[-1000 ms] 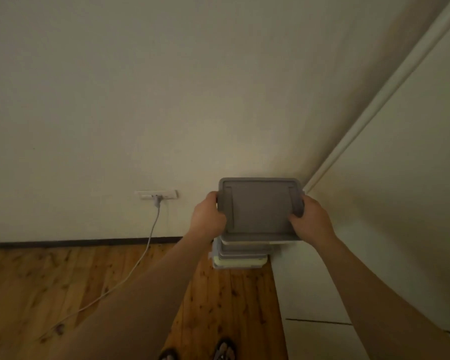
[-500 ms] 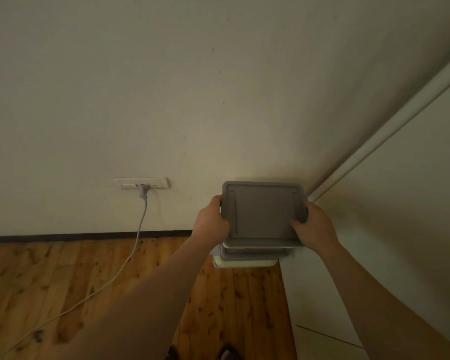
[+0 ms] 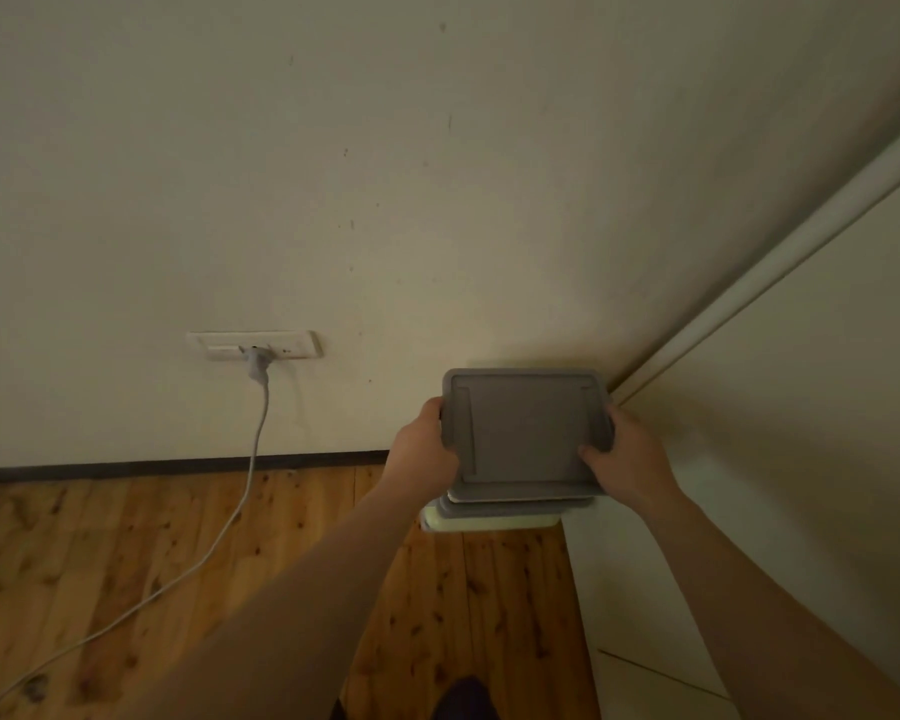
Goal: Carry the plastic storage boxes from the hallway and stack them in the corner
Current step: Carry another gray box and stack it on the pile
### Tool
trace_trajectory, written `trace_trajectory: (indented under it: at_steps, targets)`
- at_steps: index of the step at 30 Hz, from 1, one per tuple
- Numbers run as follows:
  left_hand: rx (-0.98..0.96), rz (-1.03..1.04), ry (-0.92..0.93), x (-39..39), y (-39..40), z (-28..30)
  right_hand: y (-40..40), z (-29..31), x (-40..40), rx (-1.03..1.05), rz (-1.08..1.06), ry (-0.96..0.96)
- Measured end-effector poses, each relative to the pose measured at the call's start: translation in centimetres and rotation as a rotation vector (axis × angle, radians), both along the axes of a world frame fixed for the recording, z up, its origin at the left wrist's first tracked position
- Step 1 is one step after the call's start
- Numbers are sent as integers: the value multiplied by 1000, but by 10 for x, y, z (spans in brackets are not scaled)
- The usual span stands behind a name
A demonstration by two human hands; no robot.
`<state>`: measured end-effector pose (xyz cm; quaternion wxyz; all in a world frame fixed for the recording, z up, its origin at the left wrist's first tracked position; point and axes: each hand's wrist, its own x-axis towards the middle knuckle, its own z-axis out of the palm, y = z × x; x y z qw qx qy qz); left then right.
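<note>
Wooden floor (image 3: 126, 553) meets a pale wall (image 3: 333, 200) in the corner. Both hands, left hand (image 3: 423, 445) and right hand (image 3: 625, 458), grip the grey-lidded box (image 3: 523, 431), fingers curled round its side edges, atop the stacked boxes (image 3: 489, 518) there.

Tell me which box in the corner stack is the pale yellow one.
The bottom visible box, sticking out under the grey ones. The top grey-lidded box, held by the left hand and right hand, hides most of it.
</note>
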<state>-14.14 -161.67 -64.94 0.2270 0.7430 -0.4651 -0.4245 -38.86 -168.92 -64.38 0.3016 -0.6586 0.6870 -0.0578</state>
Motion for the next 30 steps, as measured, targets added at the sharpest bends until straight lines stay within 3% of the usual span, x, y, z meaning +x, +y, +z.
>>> trace_trajectory:
  at_steps: [23,30]
  targets:
    - [92,-91,-53,-9,14,14,8,4,-4,92,49,97]
    - [104,-150,-102,-6,15,20,7,7,2,129,45,50]
